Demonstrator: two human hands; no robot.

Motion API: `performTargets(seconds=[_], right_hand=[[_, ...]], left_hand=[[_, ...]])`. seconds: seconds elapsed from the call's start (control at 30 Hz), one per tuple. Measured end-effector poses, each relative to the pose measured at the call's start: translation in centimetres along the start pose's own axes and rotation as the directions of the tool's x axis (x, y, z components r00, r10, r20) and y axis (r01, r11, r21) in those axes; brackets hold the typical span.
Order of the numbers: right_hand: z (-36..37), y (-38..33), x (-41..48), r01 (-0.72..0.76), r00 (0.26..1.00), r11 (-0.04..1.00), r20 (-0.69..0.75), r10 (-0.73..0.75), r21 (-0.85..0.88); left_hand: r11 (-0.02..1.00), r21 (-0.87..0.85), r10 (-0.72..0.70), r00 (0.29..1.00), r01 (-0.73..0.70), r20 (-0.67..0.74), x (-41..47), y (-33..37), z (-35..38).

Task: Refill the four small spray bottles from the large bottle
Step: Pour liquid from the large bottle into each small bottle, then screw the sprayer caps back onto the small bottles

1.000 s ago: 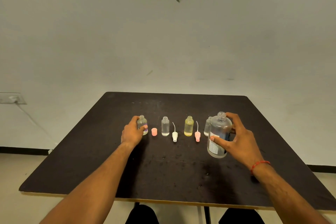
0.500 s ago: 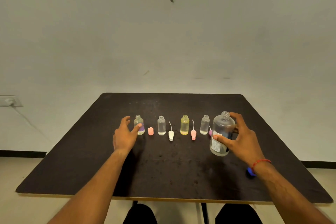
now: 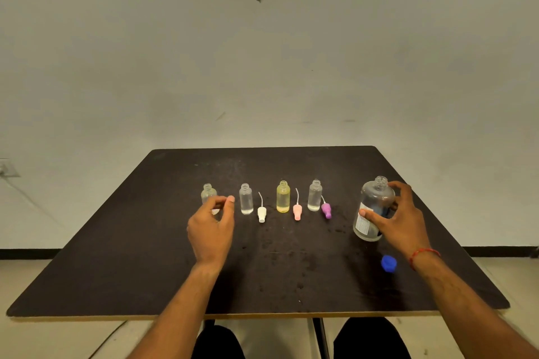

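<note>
- The four small bottles are seen open in one row: the yellow bottle [image 3: 283, 197], the right bottle [image 3: 314, 195] just to its right, the left bottle [image 3: 246, 199] just to its left, and the end bottle [image 3: 208, 193] farthest to its left.
- Three nozzles are laid on the bench [image 3: 145, 256]: white nozzle [image 3: 261, 213] left of the yellow bottle, pink nozzle [image 3: 297, 211] just right of it, purple nozzle [image 3: 326, 210] further right.
- The large bottle [image 3: 374, 207], well right of the yellow bottle, is grasped by the right grip [image 3: 396, 221], uncapped and slightly tilted.
- Its blue cap [image 3: 388, 263] is laid right of the yellow bottle, nearer the person.
- The left grip [image 3: 211, 230] is held curled before the end bottle; whether anything is pinched cannot be told.
- Opening is judged done; fill levels cannot be read, so pouring may remain, and recapping is left.
</note>
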State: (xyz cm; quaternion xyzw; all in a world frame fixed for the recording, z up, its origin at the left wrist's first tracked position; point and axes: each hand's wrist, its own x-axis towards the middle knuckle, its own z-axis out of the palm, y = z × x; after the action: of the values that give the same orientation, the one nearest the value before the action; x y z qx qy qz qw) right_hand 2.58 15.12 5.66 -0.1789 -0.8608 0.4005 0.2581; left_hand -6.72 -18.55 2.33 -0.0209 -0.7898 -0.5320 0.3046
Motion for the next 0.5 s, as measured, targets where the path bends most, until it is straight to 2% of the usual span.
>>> performTargets(seconds=[0.27,0.5], right_hand=[[-0.2,1.4,0.7,-0.021,0.999,1.0,-0.045,0.021,0.002],[0.1,2.0,0.5,-0.018,1.0,1.0,-0.024,0.018,-0.007]], left_hand=[[0.992,-0.125,0.033,0.969,-0.002,0.246,-2.6,3.9,5.9],[0.993,-0.1,-0.014,0.926,0.056,0.378,-3.1,5.6,10.5]])
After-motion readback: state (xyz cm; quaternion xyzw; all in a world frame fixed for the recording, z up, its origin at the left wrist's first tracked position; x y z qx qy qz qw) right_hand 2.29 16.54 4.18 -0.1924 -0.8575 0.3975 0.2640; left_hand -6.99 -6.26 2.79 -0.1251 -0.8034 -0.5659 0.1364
